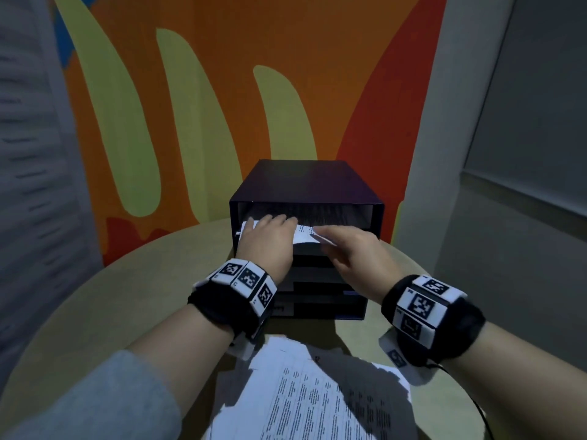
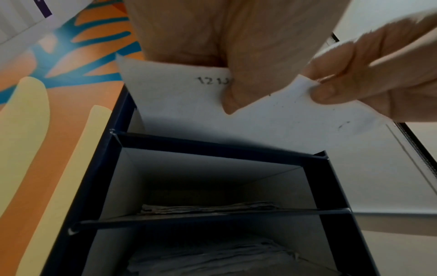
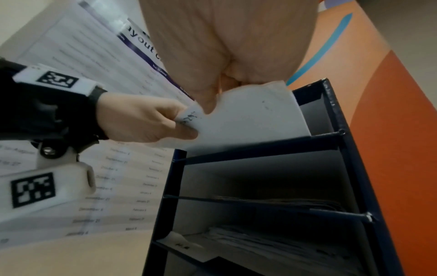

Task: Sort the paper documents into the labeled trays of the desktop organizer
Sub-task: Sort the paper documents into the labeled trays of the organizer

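Observation:
A dark blue desktop organizer (image 1: 306,182) with several stacked trays stands at the back of the round table. A white paper sheet (image 1: 305,234) lies half inside its top tray. My left hand (image 1: 276,221) pinches the sheet's left part, fingers on top and thumb beneath, as the right wrist view shows for this left hand (image 3: 187,124). My right hand (image 1: 321,234) pinches the sheet's right front corner, and the left wrist view shows that right hand (image 2: 316,87) on the sheet (image 2: 189,112). Lower trays hold stacked papers (image 2: 208,207).
A loose pile of printed sheets (image 1: 305,395) lies on the beige table (image 1: 127,296) in front of the organizer, under my wrists. An orange and yellow wall stands close behind, a grey wall at right. A thin black cable (image 1: 476,404) runs off my right wristband.

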A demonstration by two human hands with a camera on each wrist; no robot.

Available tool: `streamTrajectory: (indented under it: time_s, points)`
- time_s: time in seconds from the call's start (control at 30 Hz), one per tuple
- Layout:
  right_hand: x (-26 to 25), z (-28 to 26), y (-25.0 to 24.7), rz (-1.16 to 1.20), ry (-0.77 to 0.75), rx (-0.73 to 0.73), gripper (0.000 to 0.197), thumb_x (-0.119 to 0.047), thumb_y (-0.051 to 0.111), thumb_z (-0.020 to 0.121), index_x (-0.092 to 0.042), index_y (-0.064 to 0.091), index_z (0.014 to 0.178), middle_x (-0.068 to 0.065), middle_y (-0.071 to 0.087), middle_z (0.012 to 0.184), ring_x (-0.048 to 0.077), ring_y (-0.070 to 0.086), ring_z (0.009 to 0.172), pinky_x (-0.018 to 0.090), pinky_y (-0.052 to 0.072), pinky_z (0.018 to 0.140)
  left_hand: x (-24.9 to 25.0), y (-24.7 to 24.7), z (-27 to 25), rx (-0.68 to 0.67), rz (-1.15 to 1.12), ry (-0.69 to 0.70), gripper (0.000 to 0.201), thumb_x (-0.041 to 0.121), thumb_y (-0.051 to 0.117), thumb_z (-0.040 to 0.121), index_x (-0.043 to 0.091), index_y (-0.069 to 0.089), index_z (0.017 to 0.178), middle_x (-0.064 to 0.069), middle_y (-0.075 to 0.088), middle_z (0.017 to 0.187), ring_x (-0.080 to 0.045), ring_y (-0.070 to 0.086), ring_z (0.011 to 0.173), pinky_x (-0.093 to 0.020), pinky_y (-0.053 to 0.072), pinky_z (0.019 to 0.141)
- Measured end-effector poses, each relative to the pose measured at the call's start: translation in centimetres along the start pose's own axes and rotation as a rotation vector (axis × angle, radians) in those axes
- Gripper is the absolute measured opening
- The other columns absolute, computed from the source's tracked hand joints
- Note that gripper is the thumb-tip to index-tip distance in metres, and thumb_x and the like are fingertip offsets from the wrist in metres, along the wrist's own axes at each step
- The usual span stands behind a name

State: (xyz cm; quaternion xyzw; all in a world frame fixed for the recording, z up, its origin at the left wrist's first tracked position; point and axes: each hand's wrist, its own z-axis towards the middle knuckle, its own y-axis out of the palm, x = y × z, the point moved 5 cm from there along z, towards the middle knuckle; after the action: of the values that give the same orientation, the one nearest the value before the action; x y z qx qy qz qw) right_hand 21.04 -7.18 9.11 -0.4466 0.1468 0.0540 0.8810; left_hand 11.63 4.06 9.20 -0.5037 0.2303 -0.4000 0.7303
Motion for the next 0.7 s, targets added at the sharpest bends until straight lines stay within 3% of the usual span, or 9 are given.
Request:
streamTrajectory:
  time_s: [0.07,0.1,0.17,0.2,0.27,0.33,0.4,0.6,0.7]
  points:
    - [1.1,0.8,0.5,0.018,0.026,0.030,0.037,0.002,0.051,0.093,-0.010,0.064,0.125,0.006,0.064,0.127,0.021,0.056,0.123,0.027,0.043,0.104,0.2,-0.8,0.0,0.115,-0.112,0.033,0.035,-0.001,0.045,0.088,0.016,0.046,0.118,-0.003,0.056,0.114,-0.025,0.052,0.108,-0.043,0.032,0.109]
    - [1.5,1.2,0.6,0.014,0.046,0.029,0.040,0.006,0.049,0.093,-0.010,0.063,0.127,0.008,0.061,0.130,0.020,0.053,0.126,0.025,0.038,0.108,0.2,-1.2,-0.1,0.170,-0.164,0.057,0.026,-0.004,0.046,0.086,0.016,0.044,0.104,-0.003,0.053,0.099,-0.024,0.052,0.089,-0.039,0.041,0.094]
    - [2.5,2.0,1.1,-0.021,0.068,-0.003,0.044,0.009,0.045,0.092,-0.010,0.061,0.129,0.009,0.057,0.136,0.021,0.048,0.132,0.023,0.030,0.113,0.3,-1.5,-0.1,0.226,-0.208,0.110,0.024,-0.007,0.048,0.083,0.016,0.040,0.087,0.000,0.046,0.088,-0.020,0.041,0.072,-0.030,0.035,0.062]
    - [2.9,2.4,1.3,-0.048,0.080,-0.031,0.046,0.009,0.044,0.092,-0.011,0.059,0.131,0.009,0.055,0.138,0.022,0.046,0.133,0.028,0.030,0.114,0.3,-1.3,-0.1,0.229,-0.213,0.137,0.024,-0.009,0.049,0.082,0.015,0.041,0.082,0.001,0.046,0.088,-0.018,0.039,0.071,-0.028,0.029,0.056]
    - [3.6,3.0,1.7,-0.083,0.108,-0.062,0.047,0.008,0.044,0.092,-0.012,0.058,0.132,0.009,0.056,0.137,0.024,0.047,0.132,0.036,0.035,0.111,0.2,-0.8,0.2,0.210,-0.215,0.170,0.021,-0.008,0.050,0.083,0.012,0.052,0.083,0.000,0.053,0.096,-0.018,0.046,0.082,-0.025,0.032,0.061]
    - [4.1,3.5,1.7,-0.094,0.124,-0.027,0.040,0.006,0.046,0.092,-0.008,0.062,0.126,0.013,0.062,0.123,0.030,0.054,0.119,0.040,0.044,0.100,0.2,-0.3,0.4,0.190,-0.177,0.175,0.025,0.000,0.052,0.087,0.014,0.064,0.103,0.001,0.059,0.112,-0.020,0.053,0.104,-0.029,0.041,0.089]
    - [4.4,3.7,1.6,-0.105,0.125,0.052,0.031,0.002,0.048,0.092,-0.003,0.064,0.118,0.017,0.059,0.105,0.035,0.056,0.100,0.045,0.048,0.082,0.4,0.1,0.5,0.158,-0.095,0.150,0.035,0.013,0.051,0.091,0.017,0.061,0.124,0.005,0.057,0.130,-0.017,0.047,0.123,-0.036,0.025,0.114]
    - [4.2,3.9,2.1,-0.054,0.112,0.161,0.025,0.015,0.048,0.076,-0.004,0.054,0.090,0.008,0.045,0.085,0.029,0.046,0.070,0.035,0.035,0.058,1.5,2.2,0.5,-0.027,0.092,0.053,0.059,0.036,0.049,0.093,0.017,0.033,0.146,0.001,0.031,0.152,-0.020,0.021,0.143,-0.052,0.004,0.119]
    - [4.2,4.2,2.5,-0.128,0.120,0.088,0.027,0.012,0.052,0.078,-0.004,0.065,0.095,0.013,0.055,0.094,0.035,0.052,0.085,0.039,0.040,0.069,1.6,3.5,0.8,-0.068,0.139,0.017,0.064,0.042,0.050,0.092,0.013,0.029,0.146,-0.004,0.029,0.151,-0.025,0.022,0.142,-0.053,0.006,0.119]
